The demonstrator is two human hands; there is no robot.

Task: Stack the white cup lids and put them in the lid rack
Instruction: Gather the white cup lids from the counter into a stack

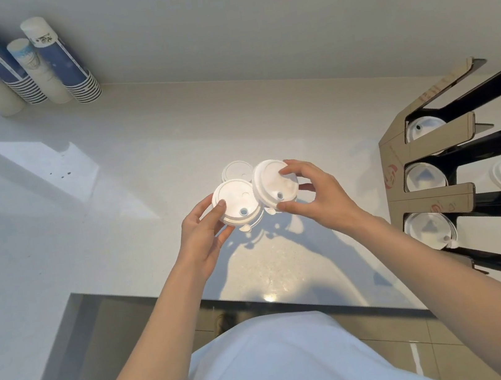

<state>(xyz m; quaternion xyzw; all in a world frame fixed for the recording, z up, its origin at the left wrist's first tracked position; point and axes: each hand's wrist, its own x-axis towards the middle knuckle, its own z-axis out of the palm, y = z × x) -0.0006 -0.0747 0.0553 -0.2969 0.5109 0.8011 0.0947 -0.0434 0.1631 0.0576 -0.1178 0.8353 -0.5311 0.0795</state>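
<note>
Left hand [206,229] fingers pinched a small lid stack [235,203]; right hand [315,194] fingers gripped a tilted lid [274,184] beside it, over the worktop [112,184]. Misaligned rims could jam; another lid [235,170] lay behind, lid rack [399,148] far right.

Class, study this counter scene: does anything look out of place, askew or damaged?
Nothing looks damaged. The round white plastic lid in the right hand is tilted against the level lids in the left hand, not yet stacked.

Each hand [203,229] [318,192] grips a white lid [234,197] [269,180]
</note>
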